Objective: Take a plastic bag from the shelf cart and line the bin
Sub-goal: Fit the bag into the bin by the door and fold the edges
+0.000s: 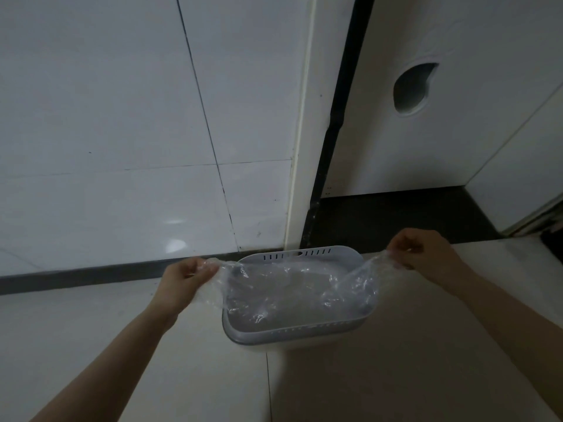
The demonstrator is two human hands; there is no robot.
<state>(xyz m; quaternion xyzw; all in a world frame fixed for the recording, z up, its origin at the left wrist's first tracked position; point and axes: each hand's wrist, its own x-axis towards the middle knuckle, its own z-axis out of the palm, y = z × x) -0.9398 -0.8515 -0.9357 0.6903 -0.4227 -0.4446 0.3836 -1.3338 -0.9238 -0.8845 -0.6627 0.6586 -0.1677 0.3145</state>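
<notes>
A small white bin with a grey slotted rim (307,332) stands on the tiled floor against the wall. A clear plastic bag (289,287) is stretched open over its mouth and hangs down inside. My left hand (185,278) pinches the bag's left edge, just outside the bin's left side. My right hand (426,254) grips the bag's right edge, a little beyond and above the bin's right corner. The bag's mouth is held above the rim on both sides. The shelf cart is out of view.
A white tiled wall (122,117) with a dark baseboard (91,274) runs behind the bin. To the right is a white door (457,132) with a round hole (412,88), above a dark threshold (396,217). Pale floor tiles (91,345) spread around the bin.
</notes>
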